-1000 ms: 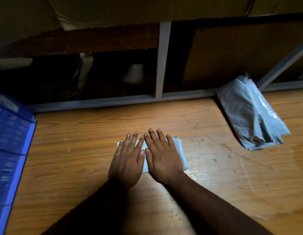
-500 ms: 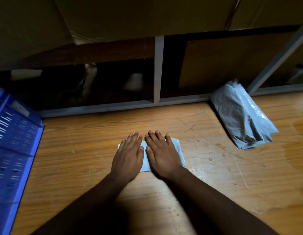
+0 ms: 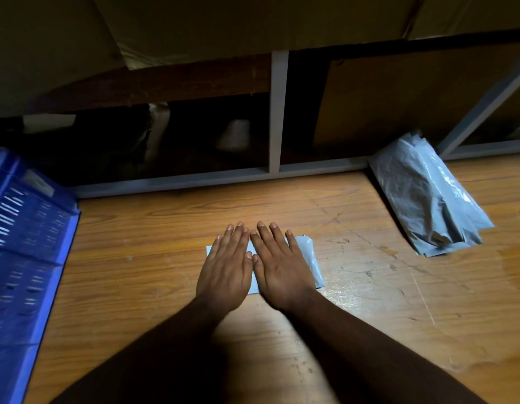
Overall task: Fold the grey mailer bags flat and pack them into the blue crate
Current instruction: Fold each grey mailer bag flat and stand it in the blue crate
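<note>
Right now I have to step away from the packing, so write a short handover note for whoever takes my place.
Left hand: flat, palm down, pressing the left part of the folded mailer.
Right hand: flat beside it, pressing the right part; neither grips anything.
Folded mailer: on the wooden table, under both hands.
Pile of unfolded mailers: far right, by the grey frame.
Blue crate: left edge; its inside is not visible.
Done: this mailer is folded small.
Left: put it in the crate, then fold and pack the pile.
</note>
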Available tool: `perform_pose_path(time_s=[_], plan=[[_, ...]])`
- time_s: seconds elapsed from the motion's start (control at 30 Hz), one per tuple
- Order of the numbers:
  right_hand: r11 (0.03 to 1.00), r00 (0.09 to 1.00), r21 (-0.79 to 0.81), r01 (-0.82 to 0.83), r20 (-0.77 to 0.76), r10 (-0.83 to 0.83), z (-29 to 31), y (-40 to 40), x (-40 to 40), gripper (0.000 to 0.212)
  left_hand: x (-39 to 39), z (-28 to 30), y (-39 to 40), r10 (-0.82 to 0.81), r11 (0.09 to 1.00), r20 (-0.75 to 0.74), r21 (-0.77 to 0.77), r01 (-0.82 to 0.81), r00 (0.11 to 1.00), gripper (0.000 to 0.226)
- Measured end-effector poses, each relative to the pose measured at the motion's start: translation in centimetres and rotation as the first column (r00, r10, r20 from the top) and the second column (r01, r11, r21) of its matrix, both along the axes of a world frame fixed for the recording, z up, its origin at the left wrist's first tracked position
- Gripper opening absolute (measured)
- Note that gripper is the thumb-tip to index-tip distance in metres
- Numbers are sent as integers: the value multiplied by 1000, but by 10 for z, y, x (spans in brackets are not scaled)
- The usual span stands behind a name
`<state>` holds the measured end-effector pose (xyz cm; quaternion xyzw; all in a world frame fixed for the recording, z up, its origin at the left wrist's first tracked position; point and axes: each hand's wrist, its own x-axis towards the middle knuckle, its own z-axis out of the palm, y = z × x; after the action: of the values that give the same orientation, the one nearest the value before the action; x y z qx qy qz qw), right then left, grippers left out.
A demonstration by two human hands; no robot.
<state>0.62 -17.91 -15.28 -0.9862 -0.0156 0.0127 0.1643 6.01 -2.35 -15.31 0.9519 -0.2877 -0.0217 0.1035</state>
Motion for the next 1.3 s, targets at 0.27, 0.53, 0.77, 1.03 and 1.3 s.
perform_pose_path(time_s=[0.27, 0.53, 0.77, 1.03, 1.3], plan=[[1000, 1000, -7, 25, 16, -25, 0, -23, -10, 66, -5, 5, 16, 78, 997, -61, 5, -78, 995, 70], [1000, 1000, -10, 24, -4, -24, -1, -21, -6, 65, -3, 1, 14, 68, 998, -61, 21, -67, 996, 67], [993, 994, -71, 97, -35, -100, 5, -48, -17, 70, -2, 5, 32, 98, 993, -58, 66, -94, 994, 74], [994, 992, 36, 98, -86, -95, 14, -55, -14, 64, 5, 12, 35, 67, 998, -154, -3, -68, 986, 76], [984, 985, -83, 155, -66, -161, 51, -70, 8, 30, 33, 46, 44, 88, 995, -179, -23, -94, 980, 40]])
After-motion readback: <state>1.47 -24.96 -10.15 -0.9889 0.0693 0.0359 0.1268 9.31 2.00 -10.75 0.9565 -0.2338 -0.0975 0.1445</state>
